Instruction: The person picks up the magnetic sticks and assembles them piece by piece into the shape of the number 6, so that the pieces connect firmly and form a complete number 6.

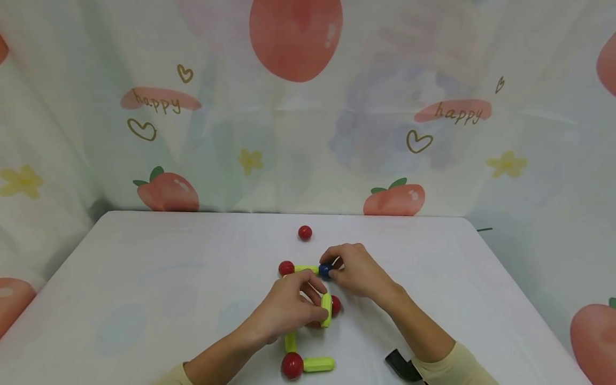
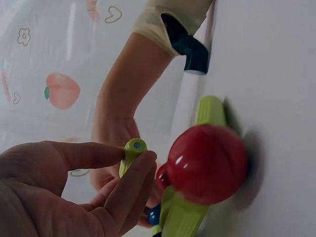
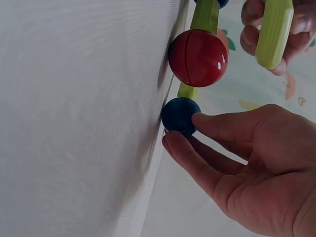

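My left hand [image 1: 295,301] pinches a loose yellow-green rod [image 1: 326,310] between thumb and fingertips, raised above the table; the left wrist view shows a small round grey-blue spot on the end of this rod [image 2: 137,145]. With thumb and fingers my right hand [image 1: 360,270] grips a blue ball [image 1: 325,270] at the end of another yellow-green rod [image 1: 306,269]. That rod joins a red ball [image 1: 286,268] at its left. Nearer, a red ball [image 1: 292,366] connects to a rod [image 1: 318,364] pointing right and one [image 1: 290,342] pointing away. Another red ball [image 1: 336,305] shows behind the held rod; my left hand hides the middle.
A single red ball [image 1: 305,232] lies apart toward the back of the white table [image 1: 159,278]. Beside my right sleeve is a black wrist-camera mount [image 1: 402,366]. A printed curtain [image 1: 298,133] hangs behind the table's far edge.
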`<state>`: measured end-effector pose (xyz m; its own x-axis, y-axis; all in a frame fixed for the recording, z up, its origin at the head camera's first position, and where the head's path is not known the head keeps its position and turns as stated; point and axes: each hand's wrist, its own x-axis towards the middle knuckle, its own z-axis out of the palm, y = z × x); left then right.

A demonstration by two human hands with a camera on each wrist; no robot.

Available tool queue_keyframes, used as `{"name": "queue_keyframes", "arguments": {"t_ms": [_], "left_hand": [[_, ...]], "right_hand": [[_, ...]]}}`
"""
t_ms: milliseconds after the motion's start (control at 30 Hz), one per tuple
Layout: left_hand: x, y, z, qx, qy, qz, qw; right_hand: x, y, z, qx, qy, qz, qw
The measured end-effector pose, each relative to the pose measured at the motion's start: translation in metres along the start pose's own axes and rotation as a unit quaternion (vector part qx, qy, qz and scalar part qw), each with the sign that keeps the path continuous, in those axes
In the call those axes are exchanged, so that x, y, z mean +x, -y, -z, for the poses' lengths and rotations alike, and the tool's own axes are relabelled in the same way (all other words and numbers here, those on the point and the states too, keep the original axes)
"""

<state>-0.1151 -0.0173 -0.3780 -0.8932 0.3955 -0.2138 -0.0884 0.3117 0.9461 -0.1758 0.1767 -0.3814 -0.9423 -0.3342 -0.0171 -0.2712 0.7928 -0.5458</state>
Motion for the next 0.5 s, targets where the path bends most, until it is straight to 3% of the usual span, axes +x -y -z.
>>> {"name": "queue_keyframes", "arguments": {"t_ms": [267, 500], "left_hand": [[-0.002, 0.007, -0.019, 0.001, 0.005, 0.042, 0.9991], [-0.004, 0.012, -0.027, 0.020, -0.005, 0.031, 0.9993]], "right_hand": [[0.000, 0.001, 0.000, 0.003, 0.007, -0.015, 0.9999], [-0.001, 0.002, 0.001, 0.003, 0.007, -0.015, 0.9999]]}}
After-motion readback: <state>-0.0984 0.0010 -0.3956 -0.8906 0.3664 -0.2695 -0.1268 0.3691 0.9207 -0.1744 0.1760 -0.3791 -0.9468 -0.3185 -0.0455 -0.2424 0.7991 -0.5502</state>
